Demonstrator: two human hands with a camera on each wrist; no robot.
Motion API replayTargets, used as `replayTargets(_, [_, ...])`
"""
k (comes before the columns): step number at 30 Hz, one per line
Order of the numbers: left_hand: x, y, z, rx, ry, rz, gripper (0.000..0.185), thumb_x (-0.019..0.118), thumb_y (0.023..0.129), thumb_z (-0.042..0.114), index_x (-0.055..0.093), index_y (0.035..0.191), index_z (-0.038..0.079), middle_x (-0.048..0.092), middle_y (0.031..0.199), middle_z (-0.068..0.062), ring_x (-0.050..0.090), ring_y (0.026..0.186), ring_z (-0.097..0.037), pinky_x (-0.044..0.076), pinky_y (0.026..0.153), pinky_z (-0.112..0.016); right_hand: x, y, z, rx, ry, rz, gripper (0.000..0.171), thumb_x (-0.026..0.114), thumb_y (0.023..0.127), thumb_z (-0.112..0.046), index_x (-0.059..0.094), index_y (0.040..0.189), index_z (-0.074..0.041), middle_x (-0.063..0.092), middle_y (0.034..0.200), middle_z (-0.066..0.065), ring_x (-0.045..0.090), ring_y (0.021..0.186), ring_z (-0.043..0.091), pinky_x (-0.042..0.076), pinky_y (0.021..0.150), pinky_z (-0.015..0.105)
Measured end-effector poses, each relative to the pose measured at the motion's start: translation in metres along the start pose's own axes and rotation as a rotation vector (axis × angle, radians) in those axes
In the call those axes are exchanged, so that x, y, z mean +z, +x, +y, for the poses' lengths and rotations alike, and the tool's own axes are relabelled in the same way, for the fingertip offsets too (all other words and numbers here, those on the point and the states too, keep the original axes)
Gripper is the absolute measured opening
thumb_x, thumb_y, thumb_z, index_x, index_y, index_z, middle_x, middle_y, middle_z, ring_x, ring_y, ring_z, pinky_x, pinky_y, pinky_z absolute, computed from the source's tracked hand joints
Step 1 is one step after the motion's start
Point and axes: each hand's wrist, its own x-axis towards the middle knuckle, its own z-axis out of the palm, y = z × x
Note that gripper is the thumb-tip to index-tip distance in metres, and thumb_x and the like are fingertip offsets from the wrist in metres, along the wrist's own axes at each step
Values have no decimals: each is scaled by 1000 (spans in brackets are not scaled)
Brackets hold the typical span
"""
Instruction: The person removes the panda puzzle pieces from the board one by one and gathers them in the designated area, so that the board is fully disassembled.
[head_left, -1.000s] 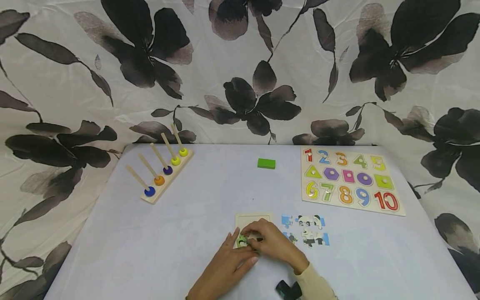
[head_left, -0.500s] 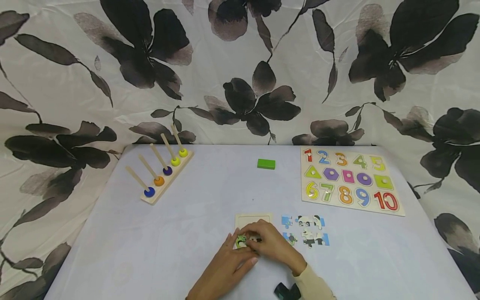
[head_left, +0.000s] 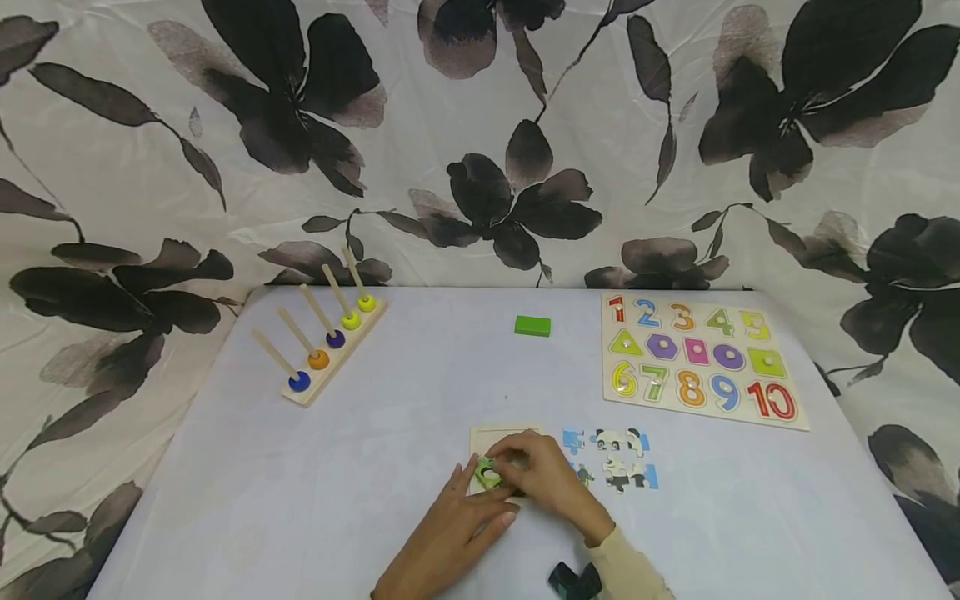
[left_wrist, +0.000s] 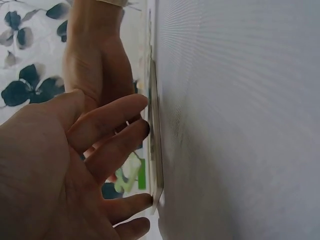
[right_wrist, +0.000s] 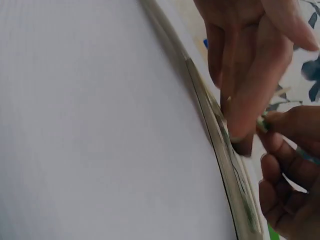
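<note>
A small wooden puzzle tray lies near the table's front edge. My right hand is over it and pinches a green puzzle piece, tilted above the tray's left part. My left hand lies flat beside it, straight fingers touching the tray's near left edge. In the left wrist view the left hand has its fingertips against the tray edge, with the green piece behind them. In the right wrist view the right hand's fingers press down at the tray rim.
Several loose panda puzzle pieces lie right of the tray. A number and shape board sits at the back right, a green block at the back middle, a peg stacker with coloured rings at the back left. A black object is under my right sleeve.
The right hand has shifted slightly away from me over the tray, and the green piece now sits tilted in its fingers. The left hand has stayed put.
</note>
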Motion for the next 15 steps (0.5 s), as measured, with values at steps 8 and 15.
replayTargets(8, [-2, -2, 4, -49, 8, -17, 41, 41, 100, 49, 73, 110, 27, 57, 135, 4, 28, 141, -39, 25, 111, -58, -31, -18, 1, 64, 15, 114, 11, 71, 87, -17, 73, 98, -21, 66, 87, -10, 61, 81, 8, 51, 76, 28])
replayTargets(15, [-3, -7, 5, -60, 30, -18, 42, 40, 99, 51, 72, 112, 27, 54, 138, 5, 29, 141, -35, 25, 113, -53, -60, -52, 10, 158, 0, 188, 12, 73, 85, -13, 73, 96, -16, 68, 84, -7, 63, 76, 8, 53, 68, 25])
